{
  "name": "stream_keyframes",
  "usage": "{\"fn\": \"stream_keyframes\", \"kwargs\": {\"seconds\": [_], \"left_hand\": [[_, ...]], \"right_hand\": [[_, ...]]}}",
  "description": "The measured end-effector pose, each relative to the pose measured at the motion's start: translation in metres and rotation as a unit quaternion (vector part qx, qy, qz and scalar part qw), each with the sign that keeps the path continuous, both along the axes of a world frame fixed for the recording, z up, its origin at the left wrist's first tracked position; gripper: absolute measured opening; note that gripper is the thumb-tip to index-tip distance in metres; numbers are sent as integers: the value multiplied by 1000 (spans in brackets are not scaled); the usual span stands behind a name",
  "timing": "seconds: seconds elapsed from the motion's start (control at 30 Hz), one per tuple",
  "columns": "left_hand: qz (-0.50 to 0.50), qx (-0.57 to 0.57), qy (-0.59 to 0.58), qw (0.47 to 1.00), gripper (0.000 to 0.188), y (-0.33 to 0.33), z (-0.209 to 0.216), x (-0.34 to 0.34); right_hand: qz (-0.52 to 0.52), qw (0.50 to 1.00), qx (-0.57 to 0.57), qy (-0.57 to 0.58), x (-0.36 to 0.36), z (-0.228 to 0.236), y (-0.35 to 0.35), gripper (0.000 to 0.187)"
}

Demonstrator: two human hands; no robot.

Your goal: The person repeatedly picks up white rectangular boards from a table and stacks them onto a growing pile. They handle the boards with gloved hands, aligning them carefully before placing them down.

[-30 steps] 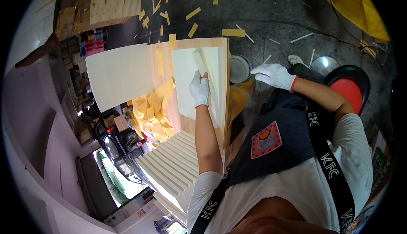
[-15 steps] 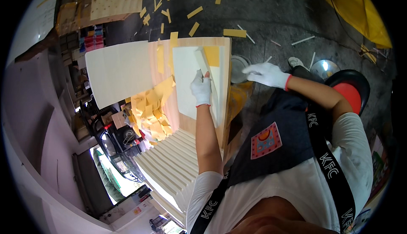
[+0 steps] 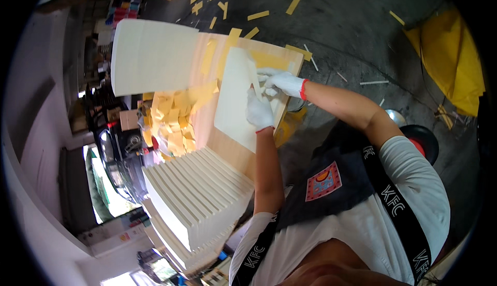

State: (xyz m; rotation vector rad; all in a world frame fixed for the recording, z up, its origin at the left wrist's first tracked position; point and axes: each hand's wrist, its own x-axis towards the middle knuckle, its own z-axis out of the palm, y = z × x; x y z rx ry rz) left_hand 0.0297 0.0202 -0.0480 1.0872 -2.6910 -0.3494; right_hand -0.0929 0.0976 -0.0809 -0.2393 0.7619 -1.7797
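A white sheet [image 3: 233,97] lies on the pale wooden tabletop [image 3: 230,154], its right edge raised in a narrow flap. On that edge my left hand [image 3: 260,111], in a white glove with a red cuff, is closed with the thumb uppermost. My right hand [image 3: 283,83], gloved alike, reaches in from the right with bent fingers around the upper part of the flap. Its fingertips are partly hidden by the sheet. Yellow paper [image 3: 269,61] shows on the wood beyond the sheet.
A stack of white sheets [image 3: 155,58] stands at the far left. Nearer is a tall stack of white pieces with ridged edges [image 3: 199,182]. Between them lies a heap of yellow paper pieces [image 3: 173,123]. Yellow strips [image 3: 258,15] litter the dark floor; a yellow cover [image 3: 448,61] lies right.
My right hand has come left from beyond the table's edge onto the raised flap. My left hand stays on the sheet. The view has shifted and turned.
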Motion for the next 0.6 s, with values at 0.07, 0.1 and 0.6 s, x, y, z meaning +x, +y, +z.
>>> {"fn": "stream_keyframes", "kwargs": {"seconds": [0.07, 0.1, 0.6], "left_hand": [[88, -11, 6, 996, 47, -6, 26, 3], [92, 14, 110, 990, 40, -16, 30, 15], [227, 87, 659, 712, 35, -35, 77, 220]], "right_hand": [[20, 995, 4, 99, 9, 11, -10, 70], [31, 962, 40, 270, 20, 11, -19, 70], [173, 447, 106, 871, 226, -25, -68, 117]]}}
